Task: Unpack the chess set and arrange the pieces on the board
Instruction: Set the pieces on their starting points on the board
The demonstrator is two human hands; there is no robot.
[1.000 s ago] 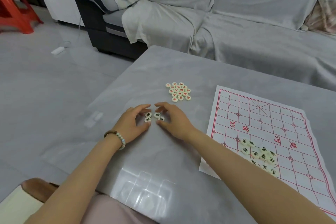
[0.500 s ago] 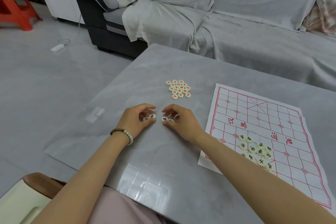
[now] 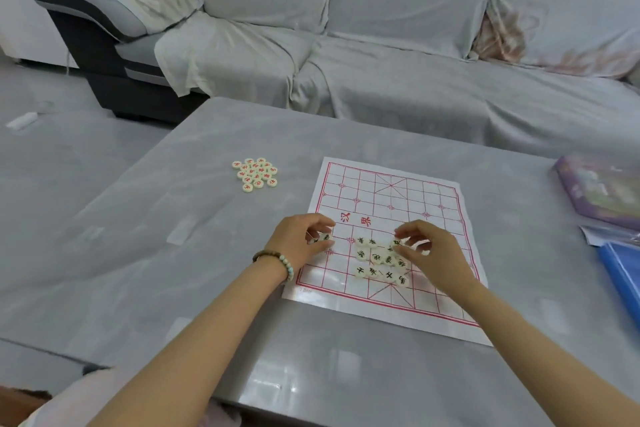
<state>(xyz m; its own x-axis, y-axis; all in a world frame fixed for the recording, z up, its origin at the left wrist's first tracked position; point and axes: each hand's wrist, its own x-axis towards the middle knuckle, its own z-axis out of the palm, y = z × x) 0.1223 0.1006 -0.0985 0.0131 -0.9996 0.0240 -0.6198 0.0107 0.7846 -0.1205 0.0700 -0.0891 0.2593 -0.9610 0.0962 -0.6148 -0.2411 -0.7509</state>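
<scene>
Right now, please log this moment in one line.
left hand: pinches black pieces | right hand: pinches piece at black pile on board | red pile: on table

A paper board lies on the grey worktop, with black pieces clustered on its near half. The left hand pinches two of them at the board's left edge. The right hand, fingers curled, pinches one at the cluster's right side. Red pieces lie heaped left of the board, well apart.
</scene>
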